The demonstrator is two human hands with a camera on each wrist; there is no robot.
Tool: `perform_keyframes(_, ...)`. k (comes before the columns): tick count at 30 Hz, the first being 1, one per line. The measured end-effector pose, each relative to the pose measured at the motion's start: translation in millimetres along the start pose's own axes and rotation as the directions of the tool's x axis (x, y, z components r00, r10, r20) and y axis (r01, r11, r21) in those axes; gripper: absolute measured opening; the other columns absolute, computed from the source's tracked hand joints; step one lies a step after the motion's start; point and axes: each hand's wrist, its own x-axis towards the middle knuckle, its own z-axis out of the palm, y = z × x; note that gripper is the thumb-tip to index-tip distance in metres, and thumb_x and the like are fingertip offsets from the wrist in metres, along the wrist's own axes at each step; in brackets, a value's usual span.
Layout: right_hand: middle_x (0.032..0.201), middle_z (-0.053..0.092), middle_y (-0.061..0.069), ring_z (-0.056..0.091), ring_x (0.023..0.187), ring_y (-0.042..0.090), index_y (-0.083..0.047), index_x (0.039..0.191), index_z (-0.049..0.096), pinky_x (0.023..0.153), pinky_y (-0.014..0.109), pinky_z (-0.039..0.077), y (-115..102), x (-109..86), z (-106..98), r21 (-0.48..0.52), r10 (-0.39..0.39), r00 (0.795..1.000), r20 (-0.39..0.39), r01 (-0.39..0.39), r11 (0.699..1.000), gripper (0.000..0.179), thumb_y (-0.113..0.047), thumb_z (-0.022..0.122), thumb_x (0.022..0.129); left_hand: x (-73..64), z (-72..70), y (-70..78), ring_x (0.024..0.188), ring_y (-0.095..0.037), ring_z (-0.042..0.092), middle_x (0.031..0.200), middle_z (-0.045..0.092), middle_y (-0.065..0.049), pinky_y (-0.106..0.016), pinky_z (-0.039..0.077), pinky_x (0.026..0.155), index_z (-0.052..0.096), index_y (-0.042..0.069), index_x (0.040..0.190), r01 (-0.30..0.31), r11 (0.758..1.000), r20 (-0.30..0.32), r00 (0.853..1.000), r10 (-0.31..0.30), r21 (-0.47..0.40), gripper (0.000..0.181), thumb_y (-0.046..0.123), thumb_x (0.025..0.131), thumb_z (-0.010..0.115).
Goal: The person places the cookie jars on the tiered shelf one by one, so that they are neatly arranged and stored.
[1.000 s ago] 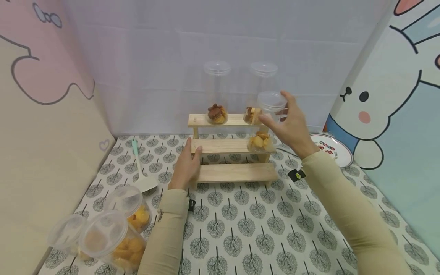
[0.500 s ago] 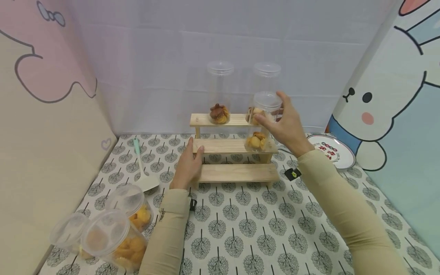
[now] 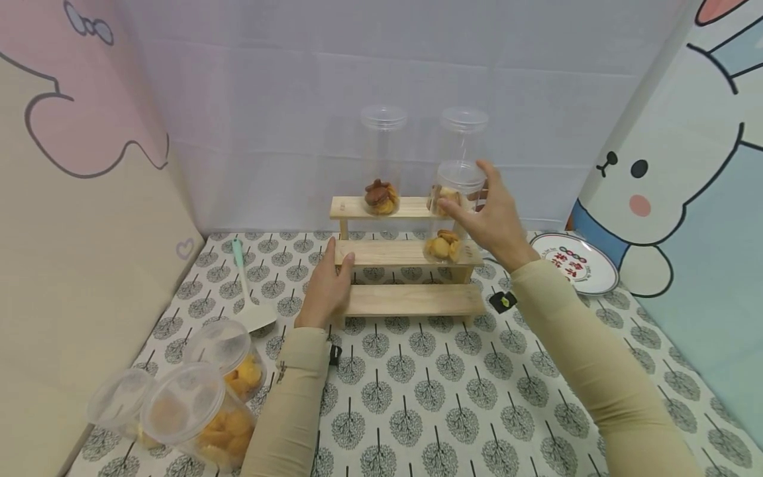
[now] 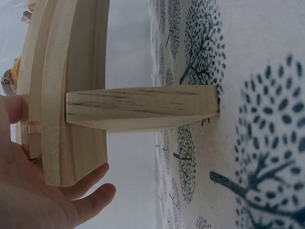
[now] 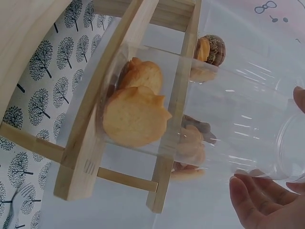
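A stepped wooden rack [image 3: 411, 301] stands on the table. At the left end of its middle shelf, my left hand [image 3: 324, 288] grips the board, thumb at the front and fingers reaching behind. My right hand [image 3: 495, 218] holds a tall clear jar [image 3: 460, 175] near its lid, fingers and thumb on opposite sides. This jar stands upright at the right end of the middle shelf, with yellow cookies [image 5: 136, 117] at its bottom. Two more lidded jars stand on the top shelf: a left one [image 3: 383, 152] with brown and yellow cookies, and a right one [image 3: 465, 126] partly hidden behind the held jar.
Several lidded cookie jars [image 3: 185, 404] stand at the front left. Behind them lies a spatula [image 3: 244, 285] with a mint handle. A white plate [image 3: 575, 262] with red print is right of the rack. A fork [image 5: 18, 202] shows in the right wrist view.
My right hand has shifted the jar left and slightly down at the middle shelf's right end. The left hand has kept its place on the rack.
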Motion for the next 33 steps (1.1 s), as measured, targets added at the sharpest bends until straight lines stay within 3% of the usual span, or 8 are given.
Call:
perform_keyframes(8, 0.133, 0.05, 0.017, 0.052, 0.112, 0.027, -0.025, 0.159, 0.016, 0.085, 0.043, 0.051, 1.8, -0.3, -0.9, 0.001, 0.003, 1.0, 0.003, -0.003, 1.0, 0.102, -0.059, 0.074, 0.082, 0.9, 0.9, 1.4, 0.15, -0.034, 0.022, 0.165, 0.018, -0.011, -0.052, 0.018, 0.123, 0.002, 0.025, 0.162, 0.0, 1.0, -0.007, 1.0, 0.0, -0.003, 0.078, 0.065, 0.101, 0.028)
perform_keyframes(18, 0.133, 0.05, 0.018, 0.053, 0.111, 0.028, -0.02, 0.159, 0.016, 0.082, 0.044, 0.052, 4.6, 0.7, 0.8, -0.022, -0.023, 1.0, -0.008, 0.023, 1.0, 0.103, -0.057, 0.075, 0.082, 1.4, 1.7, -0.4, 0.15, -0.035, 0.022, 0.166, 0.018, -0.01, -0.054, 0.018, 0.122, 0.0, 0.028, 0.161, 0.004, 1.0, -0.004, 1.0, -0.004, -0.002, 0.078, 0.067, 0.1, 0.027)
perform_keyframes(24, 0.137, 0.049, 0.017, 0.051, 0.115, 0.029, -0.028, 0.161, 0.007, 0.092, 0.049, 0.048, 6.2, -2.3, -2.2, -0.033, -0.005, 1.0, 0.029, 0.006, 0.999, 0.108, -0.06, 0.074, 0.082, 1.9, 0.7, -3.0, 0.149, -0.036, 0.024, 0.165, 0.02, -0.011, -0.054, 0.019, 0.122, 0.0, 0.028, 0.161, -0.002, 1.0, -0.011, 1.0, 0.002, -0.002, 0.077, 0.067, 0.1, 0.028)
perform_keyframes(28, 0.138, 0.05, 0.016, 0.052, 0.119, 0.03, -0.034, 0.16, 0.007, 0.1, 0.051, 0.046, 14.8, -11.5, -7.8, 0.0, 0.006, 1.0, 0.012, -0.006, 1.0, 0.094, -0.058, 0.065, 0.09, 2.4, -0.4, -3.0, 0.15, -0.034, 0.023, 0.165, 0.019, -0.011, -0.053, 0.018, 0.123, 0.001, 0.027, 0.161, -0.007, 1.0, -0.01, 1.0, 0.006, -0.011, 0.077, 0.066, 0.1, 0.028)
perform_keyframes(33, 0.138, 0.051, 0.019, 0.054, 0.118, 0.036, -0.029, 0.16, 0.014, 0.102, 0.055, 0.045, 36.3, -25.5, -13.5, 0.017, 0.004, 0.999, -0.037, -0.003, 1.0, 0.076, -0.054, 0.051, 0.099, 2.6, -1.1, -3.0, 0.15, -0.034, 0.023, 0.165, 0.019, -0.011, -0.053, 0.018, 0.123, 0.0, 0.026, 0.161, -0.009, 1.0, -0.01, 1.0, 0.009, -0.013, 0.078, 0.067, 0.1, 0.027)
